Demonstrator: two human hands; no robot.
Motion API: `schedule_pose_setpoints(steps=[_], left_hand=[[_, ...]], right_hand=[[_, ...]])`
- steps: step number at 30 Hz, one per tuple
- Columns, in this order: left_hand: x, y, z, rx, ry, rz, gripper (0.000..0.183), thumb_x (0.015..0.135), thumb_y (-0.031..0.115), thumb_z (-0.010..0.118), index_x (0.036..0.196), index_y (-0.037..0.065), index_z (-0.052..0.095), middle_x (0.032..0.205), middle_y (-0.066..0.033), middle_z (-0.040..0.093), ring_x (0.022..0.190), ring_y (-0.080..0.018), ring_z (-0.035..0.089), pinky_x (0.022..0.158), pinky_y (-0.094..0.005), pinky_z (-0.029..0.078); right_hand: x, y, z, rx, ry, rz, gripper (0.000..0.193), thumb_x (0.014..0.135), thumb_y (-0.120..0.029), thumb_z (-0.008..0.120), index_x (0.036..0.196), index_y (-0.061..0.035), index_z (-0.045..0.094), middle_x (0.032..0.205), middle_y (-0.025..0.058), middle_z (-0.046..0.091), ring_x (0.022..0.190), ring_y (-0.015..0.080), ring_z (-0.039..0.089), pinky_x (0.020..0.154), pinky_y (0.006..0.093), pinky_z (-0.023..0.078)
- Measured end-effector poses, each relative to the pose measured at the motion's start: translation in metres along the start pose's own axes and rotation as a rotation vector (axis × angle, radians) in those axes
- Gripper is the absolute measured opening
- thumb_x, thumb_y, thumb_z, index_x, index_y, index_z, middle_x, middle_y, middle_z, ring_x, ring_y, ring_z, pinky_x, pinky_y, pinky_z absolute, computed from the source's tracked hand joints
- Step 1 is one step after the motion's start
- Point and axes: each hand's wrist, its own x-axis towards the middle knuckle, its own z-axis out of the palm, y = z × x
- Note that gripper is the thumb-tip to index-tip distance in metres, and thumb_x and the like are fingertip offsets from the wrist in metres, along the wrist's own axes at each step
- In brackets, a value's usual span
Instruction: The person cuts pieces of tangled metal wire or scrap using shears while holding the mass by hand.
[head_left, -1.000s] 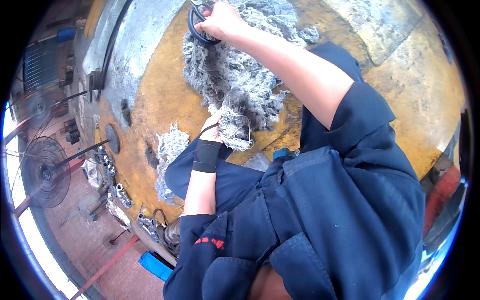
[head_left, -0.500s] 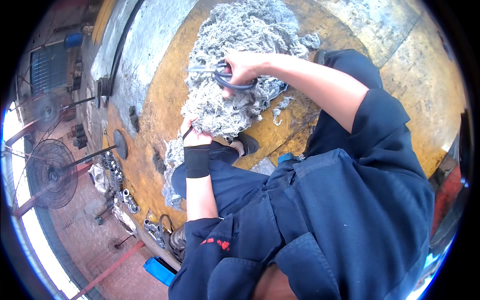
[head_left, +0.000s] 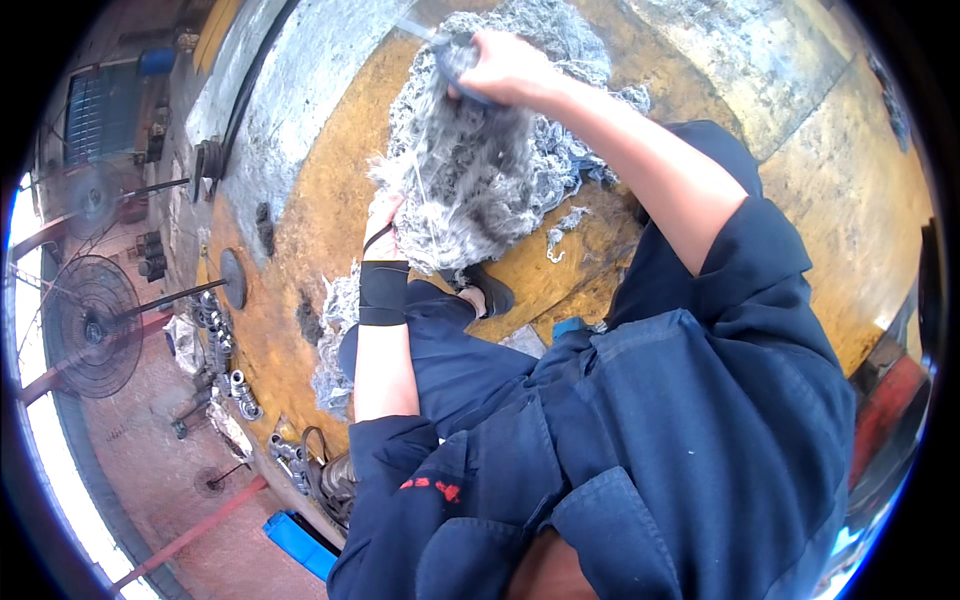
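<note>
A big heap of tangled grey yarn waste [head_left: 465, 190] lies on the floor in front of me, partly blurred by motion. My right hand [head_left: 510, 68] is closed round the dark handles of a pair of scissors [head_left: 456, 62] above the far part of the heap. The blades point away to the upper left and are smeared. At the heap's near left edge, my left hand [head_left: 382, 222] grips the yarn; its fingertips are mostly hidden in it. A black band [head_left: 384, 293] wraps that wrist. Loose tufts [head_left: 567, 232] lie to the right of the heap.
More grey yarn [head_left: 335, 360] lies beside my left leg. Metal fittings [head_left: 245, 395] line the left edge of the worn yellow floor [head_left: 320, 200], near two standing fans [head_left: 95, 325]. A blue object [head_left: 300, 545] sits at the lower left. My shoe [head_left: 492, 290] is close to the heap.
My right hand has moved up and away with the scissors. Yarn near the middle of the heap is lifted and blurred. My left hand has risen slightly, still at the heap's edge.
</note>
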Motion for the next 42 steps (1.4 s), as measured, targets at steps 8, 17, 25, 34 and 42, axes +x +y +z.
schedule_pose_setpoints(steps=[8,17,25,34,42], left_hand=[[0.015,-0.001,-0.06,0.079,0.241,-0.028,0.033,0.085,0.012,0.061,0.114,-0.003,0.058,0.105,-0.0144,0.065,0.092,-0.0252,0.065,0.082,-0.0388,0.053],[0.029,0.117,-0.198,0.675,0.448,0.059,0.036,0.089,0.023,0.057,0.114,-0.002,0.059,0.105,-0.0121,0.065,0.091,-0.0248,0.064,0.083,-0.0369,0.051],[0.071,0.144,-0.121,0.255,0.474,-0.01,0.035,0.092,0.025,0.052,0.118,0.002,0.058,0.114,-0.0129,0.063,0.108,-0.0269,0.059,0.1,-0.0427,0.041],[0.139,0.022,0.095,1.263,0.22,0.44,0.077,0.063,0.022,0.085,0.127,0.002,0.048,0.12,-0.0148,0.057,0.115,-0.0278,0.051,0.097,-0.039,0.041],[0.151,-0.028,0.135,1.207,0.02,0.621,0.026,0.08,0.005,0.062,0.105,0.0,0.062,0.096,-0.007,0.067,0.089,-0.0148,0.059,0.082,-0.0308,0.047]], right_hand=[[-0.01,-0.019,-0.063,0.198,0.48,0.255,0.048,0.079,-0.047,0.058,0.092,-0.0019,0.069,0.089,0.0214,0.068,0.089,0.034,0.065,0.079,0.0401,0.049],[-0.02,-0.009,-0.098,-0.075,0.986,-0.169,0.037,0.08,-0.034,0.064,0.098,-0.0007,0.062,0.087,0.0239,0.065,0.086,0.0375,0.064,0.075,0.0411,0.049],[-0.004,0.031,-0.117,0.853,0.666,-0.25,0.009,0.075,-0.01,0.068,0.078,-0.0051,0.061,0.066,-0.0042,0.053,0.057,0.0066,0.045,0.051,0.0244,0.037],[0.002,0.012,-0.1,0.81,0.562,-0.138,0.009,0.074,-0.011,0.07,0.077,-0.0051,0.064,0.069,-0.0009,0.06,0.06,0.0075,0.052,0.056,0.0234,0.041],[0.003,0.01,-0.101,0.625,0.464,-0.245,0.021,0.07,-0.02,0.068,0.08,-0.0027,0.064,0.071,0.0056,0.063,0.065,0.0156,0.058,0.063,0.0293,0.046]])
